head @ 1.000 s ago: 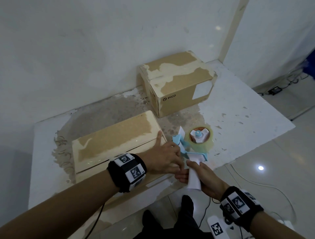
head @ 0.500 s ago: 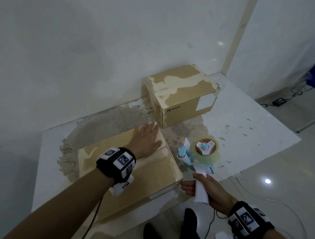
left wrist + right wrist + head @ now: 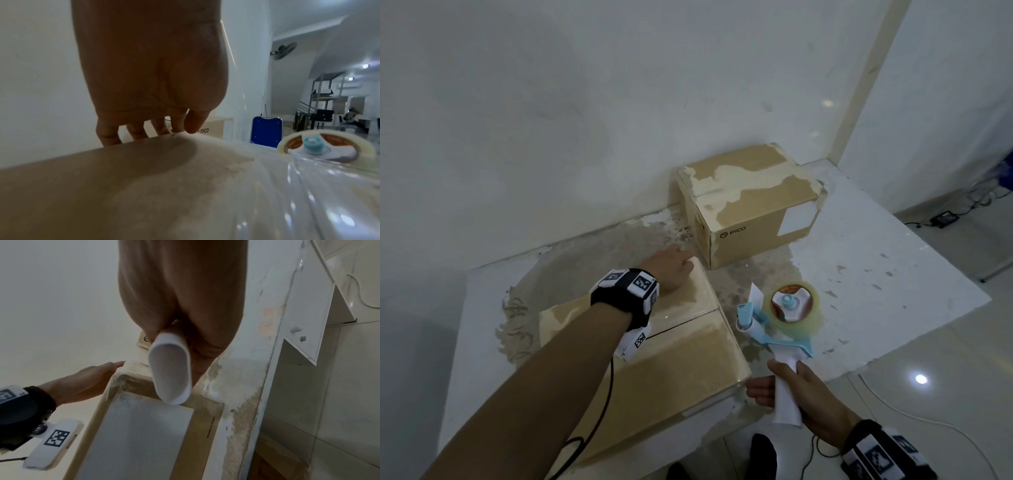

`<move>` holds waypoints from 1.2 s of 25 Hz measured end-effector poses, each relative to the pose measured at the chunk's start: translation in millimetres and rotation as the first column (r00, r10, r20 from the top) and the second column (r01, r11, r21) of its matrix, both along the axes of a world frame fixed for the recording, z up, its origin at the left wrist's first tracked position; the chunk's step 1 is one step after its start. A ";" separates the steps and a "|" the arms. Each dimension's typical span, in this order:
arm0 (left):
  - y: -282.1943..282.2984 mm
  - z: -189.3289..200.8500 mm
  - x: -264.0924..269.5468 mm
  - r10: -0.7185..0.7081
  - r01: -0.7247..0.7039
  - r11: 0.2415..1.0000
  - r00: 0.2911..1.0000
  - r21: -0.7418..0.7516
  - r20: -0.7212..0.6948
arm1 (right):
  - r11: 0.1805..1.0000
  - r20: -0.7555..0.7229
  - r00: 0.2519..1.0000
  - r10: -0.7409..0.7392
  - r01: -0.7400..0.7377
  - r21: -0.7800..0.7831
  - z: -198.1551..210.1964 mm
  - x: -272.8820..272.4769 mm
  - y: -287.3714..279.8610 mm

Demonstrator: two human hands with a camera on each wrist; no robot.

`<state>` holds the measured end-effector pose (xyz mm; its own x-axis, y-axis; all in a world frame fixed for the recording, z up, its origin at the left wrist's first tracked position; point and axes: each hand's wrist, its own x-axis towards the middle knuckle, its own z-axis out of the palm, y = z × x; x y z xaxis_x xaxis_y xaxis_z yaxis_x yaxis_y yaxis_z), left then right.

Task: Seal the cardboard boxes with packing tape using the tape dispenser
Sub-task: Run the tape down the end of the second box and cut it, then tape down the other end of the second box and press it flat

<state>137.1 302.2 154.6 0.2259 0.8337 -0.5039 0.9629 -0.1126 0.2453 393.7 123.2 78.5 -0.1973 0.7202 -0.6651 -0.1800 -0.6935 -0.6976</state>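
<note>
A flat cardboard box [image 3: 654, 370] lies near me on the white table [image 3: 876, 274]; clear tape shines on its top [image 3: 308, 203]. My left hand [image 3: 671, 274] rests on its far right corner, fingers [image 3: 139, 131] hooked over the far edge. Just right of that box, my right hand [image 3: 804, 397] grips the white handle [image 3: 170, 369] of the blue tape dispenser [image 3: 777, 329], which carries a clear tape roll [image 3: 794, 305]. A second, taller box [image 3: 750, 205] marked PICO stands at the back by the wall.
The wall [image 3: 585, 120] runs close behind both boxes. The table's front edge [image 3: 893, 356] lies just beyond my right hand, with tiled floor and cables [image 3: 945, 425] below. A cable [image 3: 599, 411] hangs from my left wrist.
My left hand has left the dispenser's side and moved across the near box's top to its far edge. My right hand keeps its grip on the dispenser handle.
</note>
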 end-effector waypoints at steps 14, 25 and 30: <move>-107.9 39.1 -5.1 0.302 -0.460 0.882 0.718 0.102 0.627 | 0.837 0.380 0.925 -0.003 -0.205 0.508 66.0 17.0 38.4; -184.2 28.3 24.6 0.373 -0.761 0.396 -0.377 -0.513 0.848 | 0.429 0.376 0.863 0.337 -0.497 0.755 85.1 -107.7 31.6; -224.9 36.9 -37.3 0.263 -0.878 0.295 -0.303 -0.376 0.916 | 0.747 0.151 0.863 0.483 -0.496 0.442 121.8 -151.3 75.9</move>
<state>99.8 77.3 191.5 -0.6149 0.7682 -0.1779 -0.2838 -0.0051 0.9589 242.5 199.1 200.4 -0.5941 0.7466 -0.2993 0.1186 -0.2867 -0.9507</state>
